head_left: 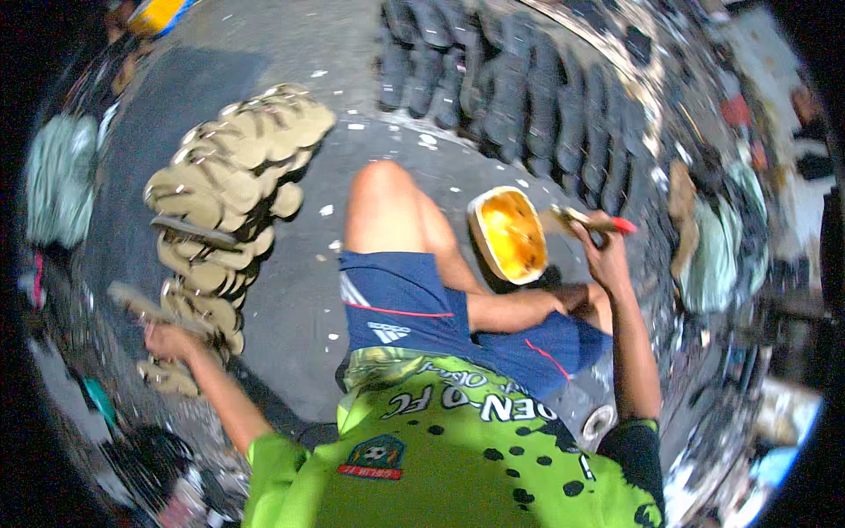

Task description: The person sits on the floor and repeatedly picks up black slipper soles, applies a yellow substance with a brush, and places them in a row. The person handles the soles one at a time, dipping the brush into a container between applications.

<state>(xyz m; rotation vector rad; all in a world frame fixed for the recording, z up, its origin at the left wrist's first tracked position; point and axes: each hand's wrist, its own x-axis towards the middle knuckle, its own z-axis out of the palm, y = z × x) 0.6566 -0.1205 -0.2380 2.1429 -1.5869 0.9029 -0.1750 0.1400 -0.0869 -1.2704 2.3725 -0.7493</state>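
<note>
On the left, my left hand is closed on a blurred tan sandal, held above a long pile of tan sandals. My right hand grips a brush with a red handle end, its tip pointing toward the tub. Just left of that brush stands a pale, rounded tub holding a yellow-orange liquid with brown patches. The tub is beside my bent right leg, and neither hand touches it.
Rows of dark shoe soles lie at the far right. Pale green plastic bundles are at the left edge and on the right. Small white scraps dot the dark floor mat. A roll of tape lies near my right elbow.
</note>
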